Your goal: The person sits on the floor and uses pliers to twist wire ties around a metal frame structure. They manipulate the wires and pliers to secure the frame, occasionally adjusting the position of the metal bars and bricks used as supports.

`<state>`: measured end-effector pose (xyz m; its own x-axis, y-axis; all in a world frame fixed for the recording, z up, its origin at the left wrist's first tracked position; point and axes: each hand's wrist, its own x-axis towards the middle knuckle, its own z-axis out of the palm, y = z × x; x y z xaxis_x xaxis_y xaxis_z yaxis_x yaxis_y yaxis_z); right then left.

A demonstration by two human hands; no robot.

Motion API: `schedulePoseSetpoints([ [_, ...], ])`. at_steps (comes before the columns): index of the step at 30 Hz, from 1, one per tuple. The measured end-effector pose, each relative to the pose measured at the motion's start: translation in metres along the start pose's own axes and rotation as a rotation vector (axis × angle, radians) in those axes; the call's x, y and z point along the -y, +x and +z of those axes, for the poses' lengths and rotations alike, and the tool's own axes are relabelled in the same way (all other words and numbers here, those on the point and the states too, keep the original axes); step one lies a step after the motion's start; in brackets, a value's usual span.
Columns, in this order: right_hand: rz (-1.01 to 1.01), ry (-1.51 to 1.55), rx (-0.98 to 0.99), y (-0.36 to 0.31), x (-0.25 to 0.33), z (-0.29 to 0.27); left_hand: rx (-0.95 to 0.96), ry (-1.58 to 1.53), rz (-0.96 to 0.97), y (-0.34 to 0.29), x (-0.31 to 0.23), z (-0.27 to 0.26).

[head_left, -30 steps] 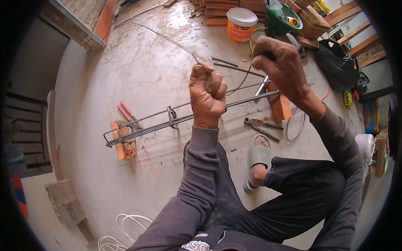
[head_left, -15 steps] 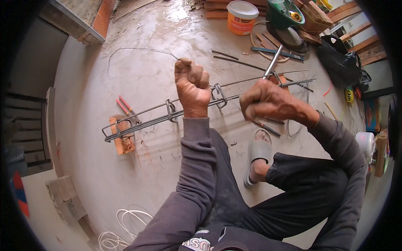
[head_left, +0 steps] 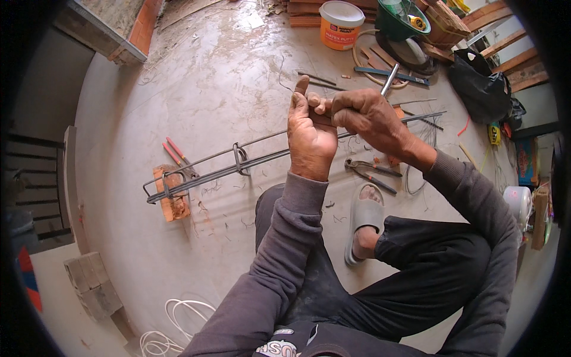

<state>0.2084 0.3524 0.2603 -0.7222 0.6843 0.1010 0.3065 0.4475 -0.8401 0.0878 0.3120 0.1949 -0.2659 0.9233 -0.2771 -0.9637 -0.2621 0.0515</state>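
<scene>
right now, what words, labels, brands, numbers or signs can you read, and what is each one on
Wording is not copied out here, only placed:
Orange tub with white rim: dark and white lettering, partly legible.
Dark sweatshirt: large white lettering, cut off by the lower edge.
Yellow packet: dark marks, too small to read.
Blue-and-red box: print too blurred to read.

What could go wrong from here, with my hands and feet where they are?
The loose end of the wire sticks out past your bare left hand and might prick it. Your open-toed sandal sits close to the pincers, so a shifting foot could catch them. The bars' left end rests on a brick; a knock might dislodge it.
</scene>
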Motion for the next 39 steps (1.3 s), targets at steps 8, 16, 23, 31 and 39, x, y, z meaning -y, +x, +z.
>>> schedulePoseSetpoints([
  [8, 0.023, -0.324, 0.106, -0.041, -0.038, -0.009, 0.093, -0.077, 0.146, 0.019, -0.061, -0.012],
  [16, -0.323, -0.262, 0.215, -0.032, 0.037, -0.005, 0.102, 0.065, 0.177, 0.024, -0.052, -0.023],
  [23, -0.092, -0.440, -0.311, 0.018, 0.009, -0.052, 0.244, -0.117, -0.082, 0.011, -0.051, -0.002],
  [31, -0.065, -0.678, 0.474, -0.030, -0.008, -0.002, 0.233, -0.074, -0.006, 0.026, -0.072, -0.019],
  [39, -0.143, -0.193, 0.095, -0.019, 0.014, -0.013, 0.061, 0.061, 0.065, 0.040, -0.071, -0.038],
])
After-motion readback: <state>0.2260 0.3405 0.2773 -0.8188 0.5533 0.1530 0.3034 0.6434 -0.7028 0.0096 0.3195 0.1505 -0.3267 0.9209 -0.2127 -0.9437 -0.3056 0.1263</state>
